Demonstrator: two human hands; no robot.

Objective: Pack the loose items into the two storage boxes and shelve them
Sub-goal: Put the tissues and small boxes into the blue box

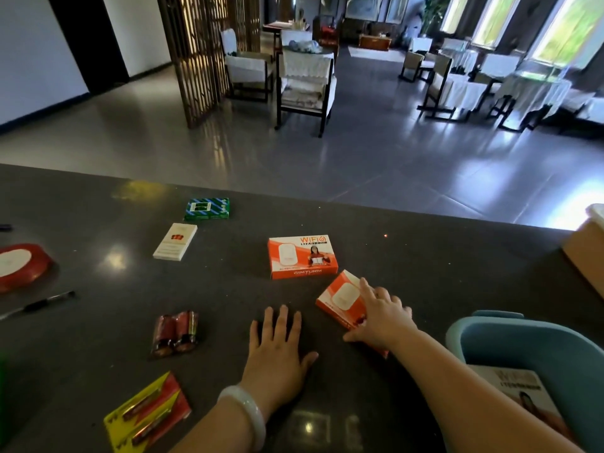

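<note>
At lower centre the left hand [277,349] lies flat with straight fingers on the desk [425,256], likely as a brace, while the right hand [380,317] curls over the nearer orange WiFi box [340,300], seemingly to lift it into the blue bin [483,335] at lower right.

On the surface [425,256] a router box [302,257] lay near the middle, with a second router box [340,300] just before it to the right, under the right hand [382,317]. The left hand [277,351] rested flat on the surface, left of that. Batteries [176,333] lay further left, a battery card [148,413] before them. A bin [490,335] stood at the near right with a box [519,397] in it.
</note>
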